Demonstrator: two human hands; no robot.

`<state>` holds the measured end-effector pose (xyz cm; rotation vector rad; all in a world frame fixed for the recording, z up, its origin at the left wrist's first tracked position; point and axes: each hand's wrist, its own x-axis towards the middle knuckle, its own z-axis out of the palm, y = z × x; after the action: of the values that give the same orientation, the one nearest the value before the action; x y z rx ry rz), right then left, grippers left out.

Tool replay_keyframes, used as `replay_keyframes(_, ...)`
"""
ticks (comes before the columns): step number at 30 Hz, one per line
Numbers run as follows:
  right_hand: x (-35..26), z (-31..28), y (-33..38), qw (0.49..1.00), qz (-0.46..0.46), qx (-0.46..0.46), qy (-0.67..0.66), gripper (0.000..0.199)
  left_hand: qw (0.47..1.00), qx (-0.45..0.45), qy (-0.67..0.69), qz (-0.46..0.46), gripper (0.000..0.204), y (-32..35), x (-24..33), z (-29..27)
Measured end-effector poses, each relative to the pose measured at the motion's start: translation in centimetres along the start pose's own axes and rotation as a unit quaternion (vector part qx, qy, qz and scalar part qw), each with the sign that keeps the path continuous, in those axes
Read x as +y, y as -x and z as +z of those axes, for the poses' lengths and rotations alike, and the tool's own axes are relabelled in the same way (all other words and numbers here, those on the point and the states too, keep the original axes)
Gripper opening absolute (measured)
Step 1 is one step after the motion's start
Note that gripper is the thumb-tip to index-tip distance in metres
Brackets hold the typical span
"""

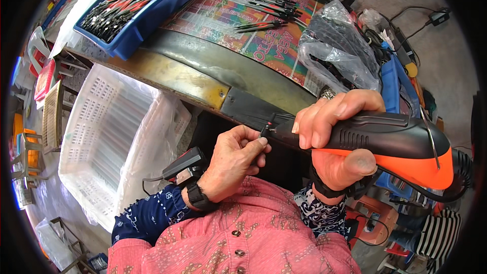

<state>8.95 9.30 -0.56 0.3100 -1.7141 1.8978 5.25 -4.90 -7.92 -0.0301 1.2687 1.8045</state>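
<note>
My right hand [339, 122] is wrapped round a corded power tool [390, 134] with a black upper shell and an orange underside. The tool lies nearly level and its narrow front end points left. My left hand [236, 155] pinches a small black part [264, 131] with a bit of red, right at the tool's front end. Whether tool and part touch is too small to tell. Both hands are just off the near edge of the worktable [177, 73], above my lap. A thin metal rod [431, 139] crosses the tool's rear.
A blue bin [124, 45] holds many slim black and red pen-like pieces; more of these pieces [271, 10] lie loose on the table's printed sheet. Clear plastic bags [337, 45] are at the right. Below the table edge at left stands a white plastic-lined basket [91, 152].
</note>
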Motion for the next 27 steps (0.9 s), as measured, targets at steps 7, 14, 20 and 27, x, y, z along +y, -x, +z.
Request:
replay_keyframes(7, 0.3, -0.2, 0.1, 1.0, -0.002, -0.007, -0.016, 0.07, 1.0, -0.002, 0.001, 0.005, 0.012, 0.0, -0.1, 0.1)
replay_keyframes(14, 0.1, 0.2, 0.0, 1.0, 0.014, 0.008, 0.007, 0.067, 1.0, 0.005, -0.01, 0.014, 0.012, 0.0, -0.2, 0.1)
replay_keyframes(20, 0.1, 1.2, -0.1, 0.998, 0.041, 0.033, 0.029, 0.066, 1.0, 0.015, 0.015, 0.008, 0.013, 0.1, -0.4, 0.4)
replay_keyframes(27, 0.5, 1.4, -0.2, 0.998, 0.031, 0.05, 0.018, 0.067, 1.0, 0.022, 0.02, 0.0, 0.013, 0.1, -0.1, 0.6)
